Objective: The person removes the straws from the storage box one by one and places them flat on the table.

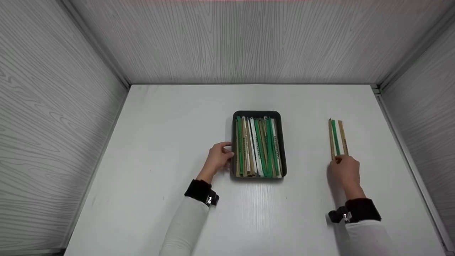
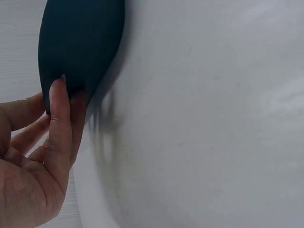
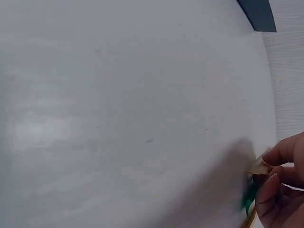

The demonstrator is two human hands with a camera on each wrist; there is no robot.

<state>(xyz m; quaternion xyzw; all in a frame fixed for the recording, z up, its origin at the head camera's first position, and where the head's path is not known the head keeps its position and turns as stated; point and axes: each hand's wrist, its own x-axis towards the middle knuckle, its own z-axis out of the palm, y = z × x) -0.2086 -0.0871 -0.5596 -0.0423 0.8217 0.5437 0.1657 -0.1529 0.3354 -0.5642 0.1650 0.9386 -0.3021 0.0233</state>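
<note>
Right hand point(image 1: 345, 174): engaged. Thumb and fingers pinch the near end of a slim, straight brown paper stick packet point(image 1: 331, 138); the right wrist view confirms brown paper between the fingertips. Firmness of the pinch cannot be told, nor whether the packet's far end touches the white tabletop point(image 1: 160, 124).

Position of the held packet: on the right-hand side of the tabletop, leftmost of three. Just beside it, to its right, lies a slim green stick packet point(image 1: 335, 137), then a slim light-brown stick packet point(image 1: 343, 138) with dark print. The hand hides the near ends of these two; contact with them cannot be confirmed.

Governing relation: the held packet extends forward from the grip, its long axis running away from the person, roughly parallel to the long sides of a dark, rectangular, round-cornered tray point(image 1: 256, 113). The tray stands to the left of the grip, well apart from it. The right hand is the nearer one to all three packets.

Left hand point(image 1: 218, 156): holds the tray's left long wall, thumb at the rim, fingers against the outer side. Inside the tray, brown, green and white stick packets point(image 1: 260, 145) lie lengthwise, closely packed.
</note>
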